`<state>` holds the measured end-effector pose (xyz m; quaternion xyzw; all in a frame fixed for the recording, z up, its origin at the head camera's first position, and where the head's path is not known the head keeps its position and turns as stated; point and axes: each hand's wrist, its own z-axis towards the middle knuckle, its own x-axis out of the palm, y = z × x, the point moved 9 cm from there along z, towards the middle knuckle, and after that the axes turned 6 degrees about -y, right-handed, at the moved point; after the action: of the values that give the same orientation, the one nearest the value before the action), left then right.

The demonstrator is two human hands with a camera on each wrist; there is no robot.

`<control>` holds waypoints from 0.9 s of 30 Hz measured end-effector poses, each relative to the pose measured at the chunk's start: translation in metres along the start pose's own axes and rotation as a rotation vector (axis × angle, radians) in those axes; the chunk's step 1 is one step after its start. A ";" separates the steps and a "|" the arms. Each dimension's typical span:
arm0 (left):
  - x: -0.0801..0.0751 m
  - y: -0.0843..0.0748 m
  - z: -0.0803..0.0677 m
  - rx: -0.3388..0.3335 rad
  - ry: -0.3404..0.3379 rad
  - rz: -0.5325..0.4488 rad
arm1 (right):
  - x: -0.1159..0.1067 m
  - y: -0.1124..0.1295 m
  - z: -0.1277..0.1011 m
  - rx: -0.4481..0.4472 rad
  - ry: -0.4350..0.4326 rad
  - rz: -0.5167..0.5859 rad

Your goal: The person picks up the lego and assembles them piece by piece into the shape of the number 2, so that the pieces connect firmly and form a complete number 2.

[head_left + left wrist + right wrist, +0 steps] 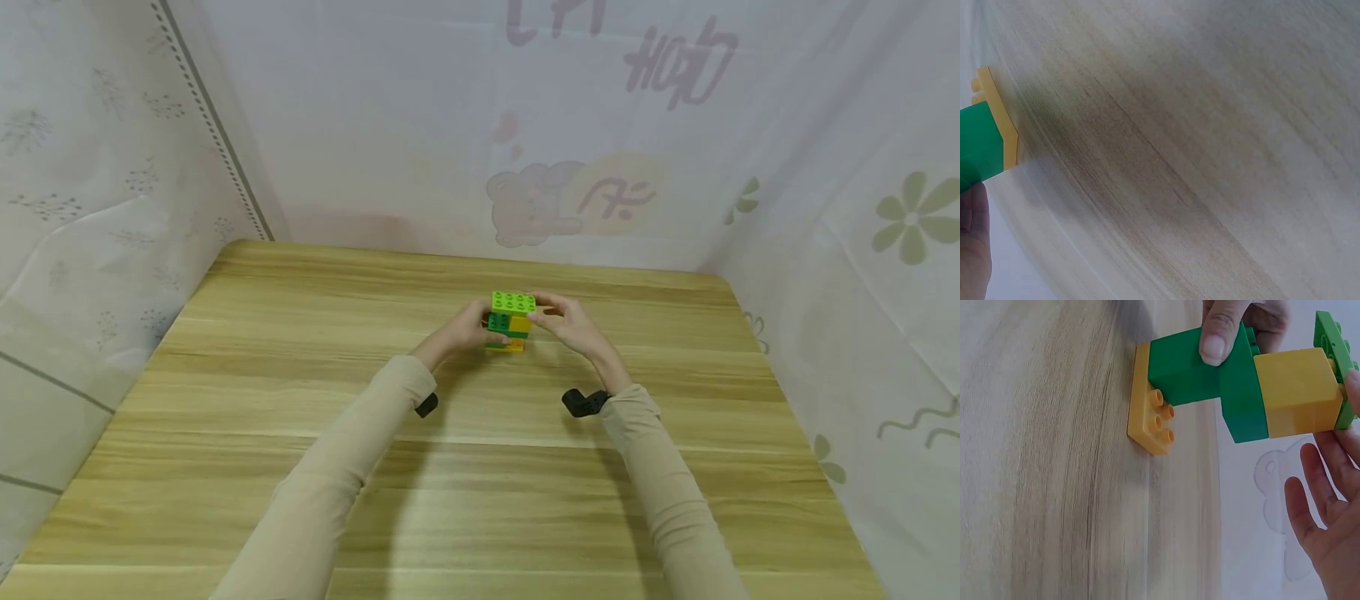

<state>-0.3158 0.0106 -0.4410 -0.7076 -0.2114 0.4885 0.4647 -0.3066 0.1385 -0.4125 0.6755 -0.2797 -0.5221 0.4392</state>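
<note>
A stack of toy building bricks stands on the wooden table. At its bottom is an orange-yellow plate [1141, 419]. On one part of that plate sits a green brick [1179, 369], then a second green brick [1244, 403] and a yellow brick [1300, 390]. A light green plate [513, 302] lies at the top, slightly tilted, with yellow studs showing beneath it in the right wrist view. My left hand [472, 327] grips the green part, thumb across its side. My right hand [568, 323] pinches the light green plate, its lower fingers spread beside the yellow brick.
The wooden table [480, 492] reaches back to a printed cloth [390, 125], with more cloth along both sides. A black wrist camera [585, 402] sits at the right wrist, and another [427, 405] at the left.
</note>
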 end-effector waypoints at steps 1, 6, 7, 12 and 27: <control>0.000 0.000 0.000 0.000 0.000 -0.003 | 0.000 0.004 -0.002 0.000 0.007 -0.007; 0.001 0.001 0.000 0.001 0.001 -0.012 | 0.000 0.024 -0.008 -0.062 0.035 -0.068; 0.000 0.001 0.000 0.002 0.001 -0.010 | 0.000 0.025 -0.007 -0.080 0.037 -0.087; 0.000 0.001 0.000 0.005 -0.002 0.008 | 0.000 0.014 0.002 -0.121 0.050 -0.161; 0.000 0.001 -0.001 0.008 0.014 -0.004 | -0.001 0.023 -0.001 -0.126 0.059 -0.173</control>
<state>-0.3150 0.0095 -0.4415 -0.7088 -0.2074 0.4834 0.4701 -0.3040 0.1289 -0.3912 0.6832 -0.1739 -0.5547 0.4419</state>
